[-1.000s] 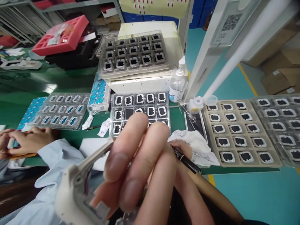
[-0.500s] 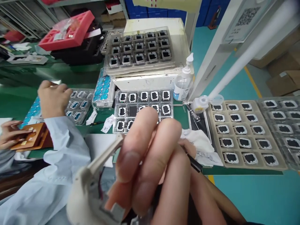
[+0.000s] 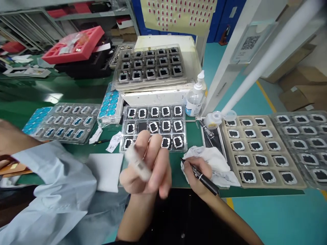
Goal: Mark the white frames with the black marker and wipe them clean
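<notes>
My left hand (image 3: 154, 166) is raised in front of me, fingers closed around a small whitish-grey frame (image 3: 138, 164), blurred and seen nearly edge-on. Behind it lies a clear plastic tray (image 3: 186, 136) with rows of white frames around black centres; one pocket in the middle row shows only black, and my fingers cover part of the front row. My right hand (image 3: 198, 172) grips a black marker pen (image 3: 208, 184) with its dark tip pointing up and left. That hand rests against a crumpled white cloth (image 3: 219, 161) on the green table.
A beige tray (image 3: 278, 163) and a clear tray of similar frames stand right. A pump bottle (image 3: 194, 102) and a white squeeze bottle (image 3: 213, 119) stand behind the cloth. At left are a co-worker's blue sleeve (image 3: 58, 177), a white sheet (image 3: 106, 170) and more trays.
My left hand has moved down and away from my face with the frame, which now shows edge-on. My right hand and marker have come into fuller view. The co-worker's hand has moved left and down.
</notes>
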The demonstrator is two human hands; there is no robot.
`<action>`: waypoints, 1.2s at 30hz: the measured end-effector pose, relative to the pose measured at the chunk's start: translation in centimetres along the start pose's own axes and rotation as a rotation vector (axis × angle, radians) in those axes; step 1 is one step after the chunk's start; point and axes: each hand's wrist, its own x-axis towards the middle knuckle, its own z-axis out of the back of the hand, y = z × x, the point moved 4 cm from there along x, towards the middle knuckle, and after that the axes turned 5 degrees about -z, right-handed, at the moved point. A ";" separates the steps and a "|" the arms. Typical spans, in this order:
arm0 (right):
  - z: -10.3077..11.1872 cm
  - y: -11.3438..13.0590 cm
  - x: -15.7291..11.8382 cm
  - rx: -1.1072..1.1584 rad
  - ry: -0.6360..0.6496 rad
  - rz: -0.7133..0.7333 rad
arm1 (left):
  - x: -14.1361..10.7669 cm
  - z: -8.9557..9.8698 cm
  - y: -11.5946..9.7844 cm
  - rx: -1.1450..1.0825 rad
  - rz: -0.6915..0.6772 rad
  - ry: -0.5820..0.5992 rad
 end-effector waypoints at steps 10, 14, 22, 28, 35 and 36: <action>0.4 -0.9 -1.5 0.126 -0.093 -0.112 | -2.1 6.8 9.2 0.215 0.180 -0.188; 0.1 -0.3 -0.8 0.153 0.020 -0.088 | -3.1 6.6 11.2 0.244 0.248 -0.132; -0.6 0.3 0.1 0.102 0.153 -0.078 | -3.1 5.1 11.7 0.314 0.232 0.000; -0.6 0.7 0.4 0.034 0.158 -0.086 | -3.4 5.2 11.8 0.359 0.209 0.013; -0.8 0.1 0.3 0.032 0.156 -0.078 | -3.5 5.5 12.1 0.395 0.139 0.023; -0.8 0.0 0.3 0.034 0.155 -0.075 | -3.6 5.5 12.1 0.395 0.132 0.027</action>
